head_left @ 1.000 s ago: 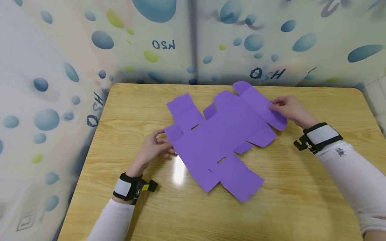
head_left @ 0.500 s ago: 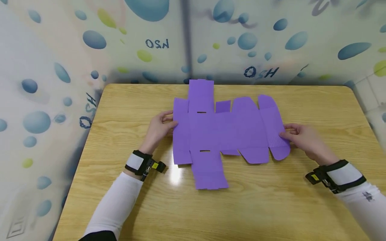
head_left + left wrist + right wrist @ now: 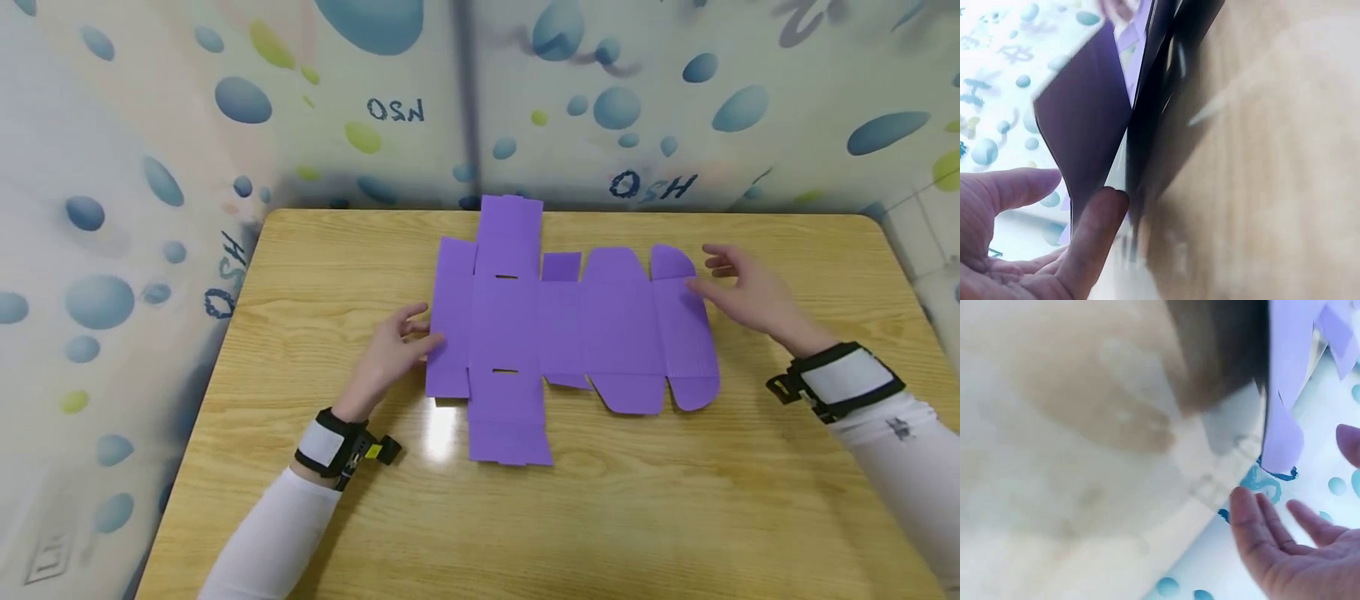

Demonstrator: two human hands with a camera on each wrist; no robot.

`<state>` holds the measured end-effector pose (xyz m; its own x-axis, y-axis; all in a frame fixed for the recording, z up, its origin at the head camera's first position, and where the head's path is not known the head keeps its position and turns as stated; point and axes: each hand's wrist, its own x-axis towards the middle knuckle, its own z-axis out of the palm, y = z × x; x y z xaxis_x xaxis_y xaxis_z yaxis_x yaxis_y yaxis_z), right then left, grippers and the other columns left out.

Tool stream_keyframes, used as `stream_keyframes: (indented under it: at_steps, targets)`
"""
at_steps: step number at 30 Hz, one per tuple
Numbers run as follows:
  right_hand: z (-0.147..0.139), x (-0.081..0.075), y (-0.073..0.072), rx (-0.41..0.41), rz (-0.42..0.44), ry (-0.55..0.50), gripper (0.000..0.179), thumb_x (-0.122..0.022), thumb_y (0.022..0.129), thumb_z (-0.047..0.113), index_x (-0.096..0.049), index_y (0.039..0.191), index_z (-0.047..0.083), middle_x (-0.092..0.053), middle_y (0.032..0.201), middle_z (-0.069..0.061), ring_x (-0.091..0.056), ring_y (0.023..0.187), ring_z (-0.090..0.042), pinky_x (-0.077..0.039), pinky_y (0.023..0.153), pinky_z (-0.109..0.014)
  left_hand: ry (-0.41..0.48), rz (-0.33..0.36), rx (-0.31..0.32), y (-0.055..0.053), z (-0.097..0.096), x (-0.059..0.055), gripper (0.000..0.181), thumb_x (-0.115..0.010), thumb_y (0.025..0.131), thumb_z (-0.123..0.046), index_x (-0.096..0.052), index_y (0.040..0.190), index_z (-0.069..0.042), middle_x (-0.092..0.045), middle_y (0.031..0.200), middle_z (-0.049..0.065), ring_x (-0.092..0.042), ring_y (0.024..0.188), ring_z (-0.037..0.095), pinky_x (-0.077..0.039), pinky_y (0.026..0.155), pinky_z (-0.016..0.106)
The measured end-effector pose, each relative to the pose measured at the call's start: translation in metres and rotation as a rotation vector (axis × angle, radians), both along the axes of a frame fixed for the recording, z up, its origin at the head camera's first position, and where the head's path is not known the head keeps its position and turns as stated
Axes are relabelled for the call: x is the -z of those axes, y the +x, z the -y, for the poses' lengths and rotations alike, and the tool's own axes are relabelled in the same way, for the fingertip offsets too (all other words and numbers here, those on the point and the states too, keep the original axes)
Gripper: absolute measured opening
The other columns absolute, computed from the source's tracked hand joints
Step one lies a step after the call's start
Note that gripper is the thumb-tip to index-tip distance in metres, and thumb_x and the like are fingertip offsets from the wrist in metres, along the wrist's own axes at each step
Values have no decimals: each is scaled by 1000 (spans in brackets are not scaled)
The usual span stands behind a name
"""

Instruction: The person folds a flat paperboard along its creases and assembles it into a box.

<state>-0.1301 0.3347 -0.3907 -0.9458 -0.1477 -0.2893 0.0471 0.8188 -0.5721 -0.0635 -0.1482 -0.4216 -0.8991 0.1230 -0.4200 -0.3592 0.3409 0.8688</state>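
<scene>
A flat purple cardboard box blank, with slots, creases and side flaps, lies unfolded on the wooden table. At its left flap is my left hand, the thumb just over the edge and the fingers spread. In the left wrist view, the dark underside of a raised flap stands between thumb and fingers; a firm grip does not show. My right hand hovers by the rounded right flap, fingers apart and thumb near its edge. In the right wrist view, that hand holds nothing below the blank's corner.
The wooden table ends at the back against a wall with blue and green drop shapes. Another patterned wall stands along the left side. Straps with small cameras sit on both wrists.
The blank has turned from slanted to nearly straight across the table. My right hand has let go and moved up beside the right flap. My left hand has slid nearer along the left edge.
</scene>
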Motion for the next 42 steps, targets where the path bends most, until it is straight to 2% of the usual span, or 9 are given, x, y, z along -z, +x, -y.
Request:
stream_keyframes:
  at_steps: [1,4,7,11,18,26,31,36,42]
  targets:
    - [1,-3,-8,-16,-11,19,76,-57,106,37,-29,161,-7,-42,153,-41,-43,140,-58,-45,105,-70,1,5,13,5,0,0,69,-69,100,-14,-38,160,-2,-61,146,29,-69,125,38,-64,94,36]
    - [5,-6,-30,-52,-41,59,68,-55,107,36,-38,157,-7,-49,149,-40,-48,137,-56,-45,105,-69,8,17,43,15,-3,1,63,-71,98,-11,-46,155,0,-68,134,29,-76,104,28,-66,84,30]
    - [5,-3,-40,-74,-80,113,55,-56,107,32,-53,146,-7,-61,136,-38,-60,122,-50,-55,91,-51,42,46,51,19,-6,2,54,-72,97,-6,-53,147,2,-73,123,28,-76,85,15,-66,76,28]
    - [0,4,-39,-89,-137,131,41,-60,105,22,-67,131,-9,-71,119,-35,-68,97,-37,-48,71,-24,57,47,37,14,-7,5,48,-70,97,-3,-57,143,6,-73,121,28,-72,77,7,-65,71,24]
    - [-10,5,-3,-66,-99,110,38,-64,104,23,-70,124,-9,-76,104,-27,-54,73,8,-46,60,-19,8,-86,-83,-17,1,5,43,-71,98,-7,-64,139,2,-72,129,29,-69,84,-1,-58,74,12]
    - [-4,10,64,-9,14,0,42,-63,105,20,-63,133,-10,-76,104,-24,-61,70,13,-56,58,-22,74,-81,-123,-44,5,-4,52,-66,102,-10,-52,152,-3,-65,136,27,-69,76,0,-63,71,19]
    - [2,13,87,15,29,-78,43,-64,104,15,-59,136,-13,-74,107,-28,-63,75,13,-61,62,-22,44,-67,-115,-44,6,-8,63,-68,101,-13,-43,159,-8,-65,140,23,-75,102,16,-64,91,25]
    - [4,13,93,28,26,-81,43,-64,104,14,-57,139,-11,-72,110,-29,-61,76,15,-61,62,-21,18,-101,-101,-36,8,-7,65,-68,102,-14,-40,160,-8,-65,145,24,-65,132,36,-54,112,42]
    - [5,15,95,32,-2,-105,46,-64,103,9,-54,144,-8,-67,115,-30,-62,78,17,-60,60,-22,43,-86,-131,-7,15,-3,62,-65,103,-15,-41,159,-6,-64,142,24,-72,114,24,-61,89,22]
